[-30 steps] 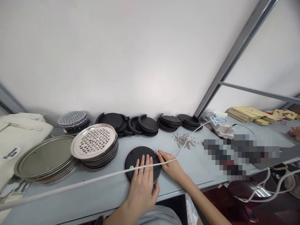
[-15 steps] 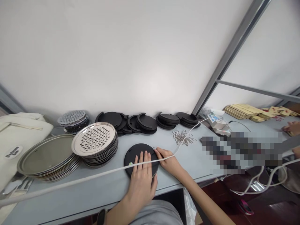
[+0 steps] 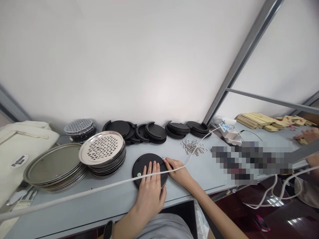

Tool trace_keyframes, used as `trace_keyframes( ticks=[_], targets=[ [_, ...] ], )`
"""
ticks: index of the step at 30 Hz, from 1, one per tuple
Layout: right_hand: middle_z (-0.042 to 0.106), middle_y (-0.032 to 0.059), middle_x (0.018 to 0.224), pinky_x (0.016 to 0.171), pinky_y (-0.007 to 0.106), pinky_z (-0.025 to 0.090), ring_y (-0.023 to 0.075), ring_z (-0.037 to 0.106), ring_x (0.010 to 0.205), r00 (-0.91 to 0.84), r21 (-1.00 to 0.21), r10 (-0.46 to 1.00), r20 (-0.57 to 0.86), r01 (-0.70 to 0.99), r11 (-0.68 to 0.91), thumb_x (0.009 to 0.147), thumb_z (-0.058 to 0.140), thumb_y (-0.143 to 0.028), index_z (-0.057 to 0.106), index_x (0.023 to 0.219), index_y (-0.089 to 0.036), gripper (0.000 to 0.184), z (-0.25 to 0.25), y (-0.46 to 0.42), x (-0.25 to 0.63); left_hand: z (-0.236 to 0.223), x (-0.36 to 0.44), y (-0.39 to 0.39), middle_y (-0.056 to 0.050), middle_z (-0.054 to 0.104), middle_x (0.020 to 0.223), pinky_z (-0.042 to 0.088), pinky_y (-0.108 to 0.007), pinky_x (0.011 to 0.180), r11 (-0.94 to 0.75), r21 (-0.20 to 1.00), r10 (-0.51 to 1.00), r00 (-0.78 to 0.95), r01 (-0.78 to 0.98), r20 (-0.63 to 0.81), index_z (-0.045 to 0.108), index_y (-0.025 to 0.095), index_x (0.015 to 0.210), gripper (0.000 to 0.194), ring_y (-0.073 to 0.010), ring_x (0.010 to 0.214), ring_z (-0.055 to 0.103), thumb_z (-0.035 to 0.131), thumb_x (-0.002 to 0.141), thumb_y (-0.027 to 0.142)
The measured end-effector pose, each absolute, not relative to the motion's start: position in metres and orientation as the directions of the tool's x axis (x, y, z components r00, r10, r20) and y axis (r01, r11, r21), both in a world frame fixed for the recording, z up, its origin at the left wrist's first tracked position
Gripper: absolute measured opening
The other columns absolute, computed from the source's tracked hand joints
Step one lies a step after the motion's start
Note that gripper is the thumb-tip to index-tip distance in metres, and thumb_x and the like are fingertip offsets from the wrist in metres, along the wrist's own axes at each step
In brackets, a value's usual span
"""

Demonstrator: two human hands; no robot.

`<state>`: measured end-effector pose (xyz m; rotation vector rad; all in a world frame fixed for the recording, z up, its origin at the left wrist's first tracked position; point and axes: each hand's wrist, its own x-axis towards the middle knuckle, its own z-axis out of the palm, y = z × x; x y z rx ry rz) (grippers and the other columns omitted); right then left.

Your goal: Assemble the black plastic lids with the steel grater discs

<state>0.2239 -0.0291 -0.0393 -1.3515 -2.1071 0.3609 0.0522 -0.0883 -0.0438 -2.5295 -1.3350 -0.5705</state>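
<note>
While the left hand (image 3: 151, 189) lies flat across the black disc (image 3: 142, 162), palm down with its 4 fingers extended close together, the right hand (image 3: 177, 170) is at the rim at about 2 o'clock. Its thumb and index finger are drawn narrow around what looks like a small metal loop (image 3: 163, 159); whether the loop's shank sits in the disc is hidden by the fingers. The disc rests on the desk (image 3: 112, 207) in front of the person, with a green sticker (image 3: 139, 174) near its 9 o'clock edge.

Around the disc, a pile of wire hooks (image 3: 193, 149) lies at 2 o'clock, other black discs (image 3: 156, 131) line the wall at 12, and a stack of perforated plates (image 3: 102, 147) stands at 10. A white cable (image 3: 74, 198) crosses over the left hand and the disc.

The step in hand appears to be working the loop at the rim, with the left hand bracing. As I judge it, the next move calls for firm, even pressure from the left palm and a fine fingertip pinch on the right, with the loop lined up to the edge and the cable not snagged.
</note>
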Motion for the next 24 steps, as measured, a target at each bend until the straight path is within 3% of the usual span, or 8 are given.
trace_keyframes(
  ticks=[6,16,24],
  targets=[
    [0.044,-0.0035,0.053,0.052,0.023,0.032,0.0118,0.038,0.047,-0.314,-0.57,0.894,0.319,0.69,0.446,0.095,0.035,-0.026,0.043,0.064,-0.021,0.032,-0.0352,-0.0316,0.2252,-0.043,0.0522,-0.0878,-0.021,0.027,0.148,0.024,-0.051,0.108,-0.559,-0.037,0.741,0.518,0.829,0.428,0.02,-0.001,0.145,0.068,-0.0363,0.137,0.023,0.043,0.087,0.029],
    [0.051,-0.0009,0.058,0.055,0.024,0.034,0.0131,0.046,0.051,-0.306,-0.556,0.894,0.327,0.702,0.444,0.096,0.033,-0.027,0.047,0.071,-0.021,0.03,-0.0352,-0.0316,0.2246,-0.0443,0.0505,-0.087,-0.021,0.027,0.149,0.027,-0.05,0.108,-0.609,-0.009,0.716,0.554,0.793,0.426,0.02,-0.001,0.145,0.069,-0.0369,0.138,0.02,0.044,0.087,0.027],
    [0.055,0.0007,0.064,0.059,0.024,0.037,0.0141,0.05,0.057,-0.338,-0.557,0.891,0.305,0.696,0.454,0.097,0.032,-0.027,0.048,0.073,-0.021,0.03,-0.0375,-0.0313,0.2269,-0.0416,0.0482,-0.0906,-0.022,0.032,0.146,0.028,-0.046,0.109,-0.644,0.007,0.688,0.575,0.765,0.443,0.029,-0.003,0.141,0.069,-0.0354,0.137,0.023,0.048,0.08,0.025]
  ],
)
